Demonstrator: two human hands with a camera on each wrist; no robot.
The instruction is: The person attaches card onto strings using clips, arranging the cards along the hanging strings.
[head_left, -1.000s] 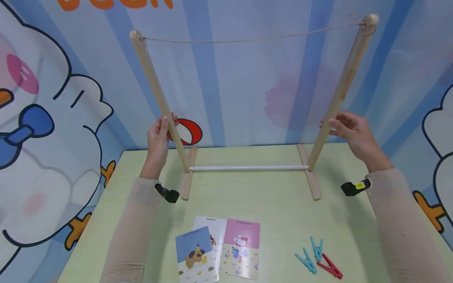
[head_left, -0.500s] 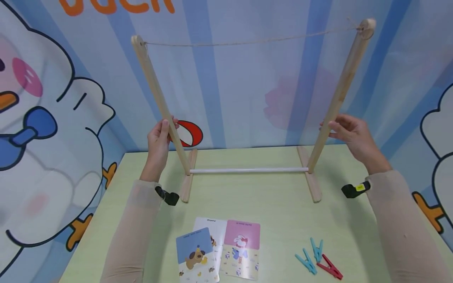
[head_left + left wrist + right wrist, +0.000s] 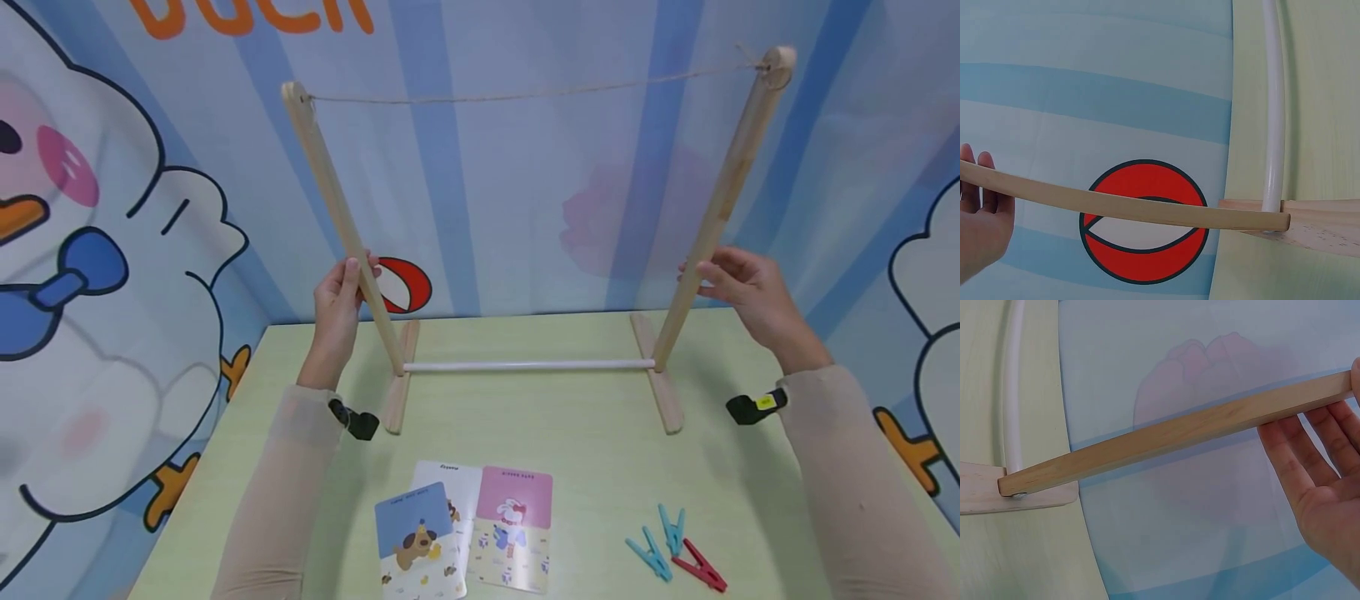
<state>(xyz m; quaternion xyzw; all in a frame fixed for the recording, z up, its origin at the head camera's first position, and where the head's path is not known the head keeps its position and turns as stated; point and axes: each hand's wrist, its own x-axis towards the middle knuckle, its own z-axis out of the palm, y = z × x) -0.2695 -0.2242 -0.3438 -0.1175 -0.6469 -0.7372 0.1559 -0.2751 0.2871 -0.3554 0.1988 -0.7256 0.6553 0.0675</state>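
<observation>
A wooden rack stands at the back of the table, its left post (image 3: 330,192) and right post (image 3: 723,196) joined by a thin string (image 3: 525,93) at the top and a white rod (image 3: 525,366) at the bottom. My left hand (image 3: 337,308) grips the left post partway up, thumb in front. On the other side my right hand (image 3: 753,296) holds the right post between thumb and fingers. In the right wrist view the fingers (image 3: 1285,450) lie along the post's underside. Each post rises from a flat wooden foot (image 3: 663,400).
In front of the rack lie a blue dog card (image 3: 412,533), a pink rabbit card (image 3: 512,525) and a white card (image 3: 453,477) partly under the blue one. Two teal clothespins (image 3: 648,554) and a red clothespin (image 3: 700,567) lie at the right. A printed backdrop (image 3: 517,208) rises behind the table.
The whole scene sits slightly lower in the head view than a second ago. Both hands keep the same grip on the posts; the cards and clothespins stay where they were.
</observation>
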